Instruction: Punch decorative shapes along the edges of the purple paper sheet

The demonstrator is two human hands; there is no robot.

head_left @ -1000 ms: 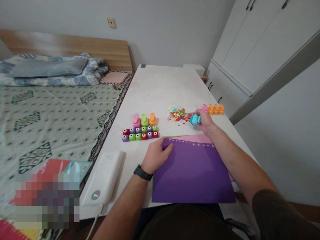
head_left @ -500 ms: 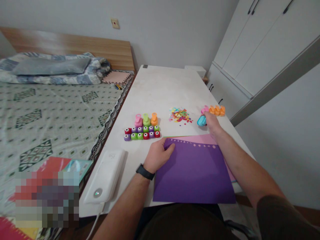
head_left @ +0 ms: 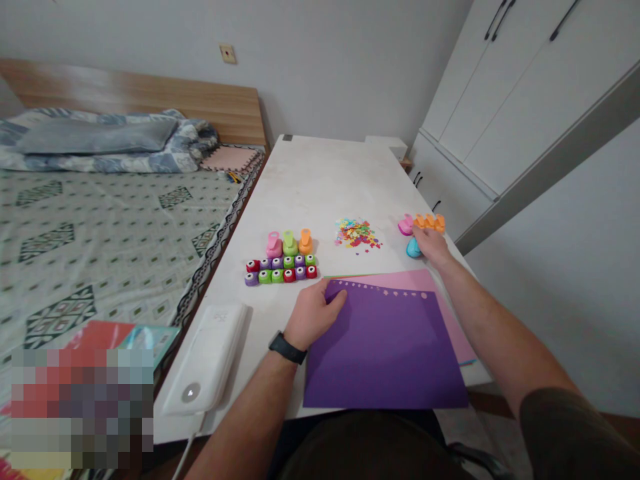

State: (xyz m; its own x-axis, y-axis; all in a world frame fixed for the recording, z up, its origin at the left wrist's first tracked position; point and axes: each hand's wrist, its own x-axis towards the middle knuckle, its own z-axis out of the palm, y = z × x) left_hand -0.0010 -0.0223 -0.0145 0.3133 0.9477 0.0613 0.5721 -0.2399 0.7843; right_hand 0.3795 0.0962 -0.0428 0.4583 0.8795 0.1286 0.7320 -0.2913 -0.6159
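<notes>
The right hand [head_left: 431,245] has its fingers closed on a blue craft punch [head_left: 413,249], held low near the tabletop [head_left: 330,183]; whether the punch's base touches the surface is unclear. Taking the middle of the purple sheet [head_left: 385,353] as the centre of a clock, this punch sits between 12 and 1 o'clock, just past the sheet's far edge. Right behind it, a bright pink punch [head_left: 405,225] stands at the left end of a row of orange punches [head_left: 430,223].

The left hand [head_left: 314,313] lies at the sheet's 11 o'clock corner, thumb resting on top; whether its fingers pinch the paper from below cannot be told. A dark watch [head_left: 287,347] circles that wrist. Small cut-out shapes line the purple sheet's far edge, and a pink sheet [head_left: 425,280] shows beneath it from 12 round to 3 o'clock.

Between 11 and 12 o'clock lies a loose pile of multicoloured paper cut-outs [head_left: 357,233]. At 10 o'clock, two rows of small punches [head_left: 281,269] in red, purple and green stand before three larger ones [head_left: 289,244]: pink, green and orange. At 9 o'clock is a white device [head_left: 205,360] with a cable. Farther out, between 9 and 10, is a bed [head_left: 115,253] with a patterned cover.
</notes>
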